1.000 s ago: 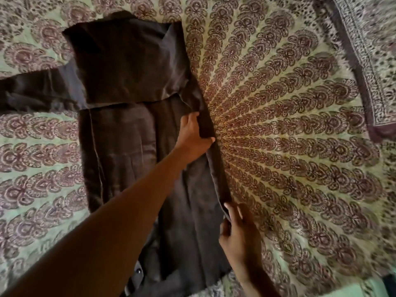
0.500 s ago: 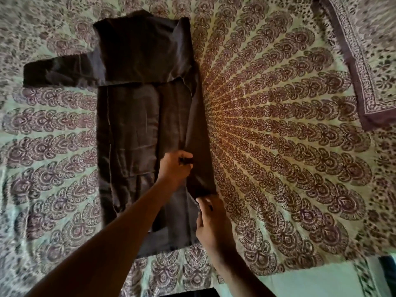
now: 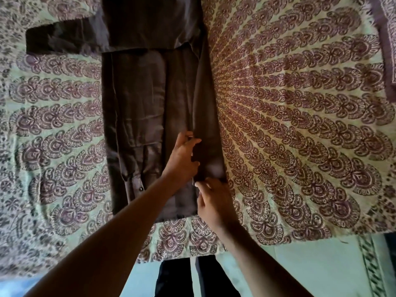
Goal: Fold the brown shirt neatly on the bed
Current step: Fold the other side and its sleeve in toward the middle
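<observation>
Since half a second ago I see both hands shifted slightly up the brown shirt (image 3: 137,116), which lies flat on the patterned bedspread (image 3: 300,125) with its right side folded inward and one sleeve stretched out to the left. My left hand (image 3: 182,155) pinches the folded strip's inner edge, and my right hand (image 3: 212,202) pinches its lower corner with curled fingers. I can read no label or writing anywhere.

Dim, soft light here, brightest on the bed cover (image 3: 300,129) right of the right hand (image 3: 211,202). Faint sheen on the brown shirt (image 3: 137,116) beyond the left hand (image 3: 182,159). Wide-angle bend at the edges (corners smeared), forearms nearest us blurred and dark.
</observation>
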A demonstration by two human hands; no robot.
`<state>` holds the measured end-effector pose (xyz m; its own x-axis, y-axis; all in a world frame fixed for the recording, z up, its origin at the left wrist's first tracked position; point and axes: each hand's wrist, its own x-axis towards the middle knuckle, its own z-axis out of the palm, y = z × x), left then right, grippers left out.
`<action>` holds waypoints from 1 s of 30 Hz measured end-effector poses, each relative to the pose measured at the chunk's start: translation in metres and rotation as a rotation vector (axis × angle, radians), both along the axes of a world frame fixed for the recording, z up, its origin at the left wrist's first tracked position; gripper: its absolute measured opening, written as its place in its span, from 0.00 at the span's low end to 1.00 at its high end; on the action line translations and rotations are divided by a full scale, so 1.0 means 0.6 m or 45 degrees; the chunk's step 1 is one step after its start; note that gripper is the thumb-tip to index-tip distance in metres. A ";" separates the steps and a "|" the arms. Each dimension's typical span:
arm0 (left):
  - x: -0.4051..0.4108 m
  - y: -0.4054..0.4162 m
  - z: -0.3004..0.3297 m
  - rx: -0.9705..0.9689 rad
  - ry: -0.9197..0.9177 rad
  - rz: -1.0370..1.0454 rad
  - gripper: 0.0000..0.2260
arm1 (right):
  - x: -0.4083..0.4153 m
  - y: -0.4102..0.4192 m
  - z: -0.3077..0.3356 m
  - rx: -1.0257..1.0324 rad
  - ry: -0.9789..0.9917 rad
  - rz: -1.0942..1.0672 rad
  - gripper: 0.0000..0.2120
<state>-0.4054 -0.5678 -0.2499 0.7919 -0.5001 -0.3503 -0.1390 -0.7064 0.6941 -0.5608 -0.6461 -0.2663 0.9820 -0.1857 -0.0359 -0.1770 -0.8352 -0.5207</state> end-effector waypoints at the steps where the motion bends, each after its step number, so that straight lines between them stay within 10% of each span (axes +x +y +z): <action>1: -0.003 0.003 -0.002 0.008 -0.008 0.002 0.32 | 0.000 -0.004 0.003 0.042 -0.021 -0.007 0.14; 10: -0.005 0.023 0.003 0.160 -0.122 -0.073 0.36 | 0.070 -0.077 0.006 -0.157 -0.005 -0.043 0.17; 22: 0.075 0.020 0.017 0.730 -0.225 -0.598 0.69 | 0.048 -0.130 -0.006 -0.245 0.111 0.300 0.22; 30: 0.079 0.015 0.009 0.740 -0.192 -0.582 0.71 | 0.276 -0.229 -0.014 -0.532 0.111 0.713 0.27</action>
<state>-0.3580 -0.5590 -0.2445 0.6104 -0.5580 -0.5623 -0.5701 -0.8022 0.1772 -0.3953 -0.7834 -0.2748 0.9306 0.3318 -0.1549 0.3118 -0.9398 -0.1398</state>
